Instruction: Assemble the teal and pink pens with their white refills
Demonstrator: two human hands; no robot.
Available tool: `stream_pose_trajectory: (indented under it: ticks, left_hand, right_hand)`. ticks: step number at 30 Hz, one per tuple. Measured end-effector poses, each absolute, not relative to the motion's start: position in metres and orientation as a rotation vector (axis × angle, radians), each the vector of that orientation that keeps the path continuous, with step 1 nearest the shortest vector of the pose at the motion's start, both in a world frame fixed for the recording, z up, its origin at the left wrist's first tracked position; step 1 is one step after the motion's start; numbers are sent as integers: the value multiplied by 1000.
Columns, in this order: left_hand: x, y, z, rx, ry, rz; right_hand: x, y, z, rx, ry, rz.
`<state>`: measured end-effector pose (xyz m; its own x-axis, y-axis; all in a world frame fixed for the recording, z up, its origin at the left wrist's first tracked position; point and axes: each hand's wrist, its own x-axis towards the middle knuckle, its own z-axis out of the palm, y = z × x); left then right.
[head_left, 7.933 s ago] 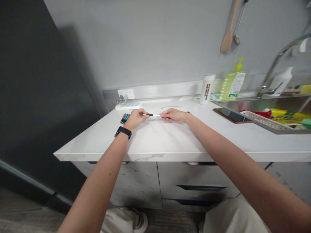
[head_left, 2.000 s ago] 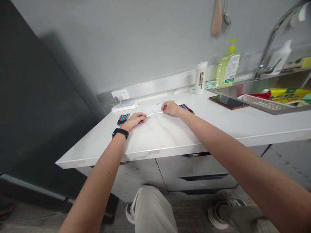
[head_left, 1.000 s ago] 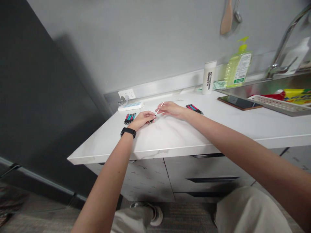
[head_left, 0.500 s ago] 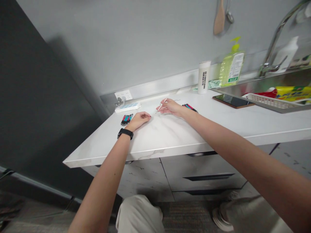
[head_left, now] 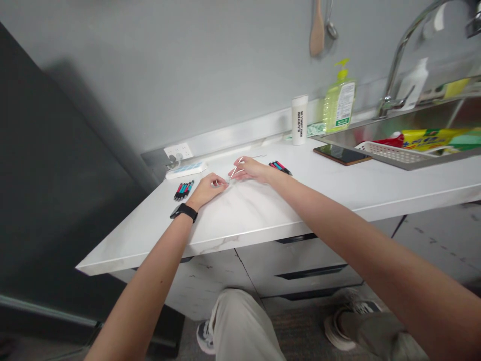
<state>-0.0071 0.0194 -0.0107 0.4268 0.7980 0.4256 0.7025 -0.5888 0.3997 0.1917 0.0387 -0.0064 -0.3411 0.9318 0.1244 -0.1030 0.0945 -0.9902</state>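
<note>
My right hand point(head_left: 250, 169) is closed in a pinch on a thin white stick point(head_left: 236, 168), which looks like a pen refill and slants down to the left. Close beside its lower end, my left hand point(head_left: 208, 188) is closed with the fingertips together. A small white bit shows between those fingers, too small to name. Several pens point(head_left: 184, 190) with black, teal and red parts lie in a row left of my left hand. Behind my right wrist rests a second group of pens point(head_left: 280, 168), partly covered by the forearm.
A white power strip point(head_left: 187, 170) lies by the wall socket point(head_left: 178, 151). Further right stand a white bottle point(head_left: 299, 120) and a green soap dispenser point(head_left: 339, 104). A phone point(head_left: 341, 155) lies before the sink point(head_left: 456, 113). The countertop's front edge point(head_left: 255, 234) runs below my forearms.
The view has swung a little to the right. My left hand has come closer to the stick, its fingertips drawn together. The right hand still pinches the stick.
</note>
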Motion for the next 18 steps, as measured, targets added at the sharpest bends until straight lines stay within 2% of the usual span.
stream_pose_trajectory:
  ticks: [7, 14, 18]
  left_hand:
    - [-8, 23, -11, 2525, 1312, 831]
    - [-12, 21, -12, 2542, 1390, 830]
    - [-15, 19, -12, 2586, 1407, 801]
  right_hand:
    - [190, 41, -9, -801, -1512, 1451]
    - [197, 47, -4, -1004, -1376, 1208]
    - [196, 51, -5, -1129, -1538, 1073]
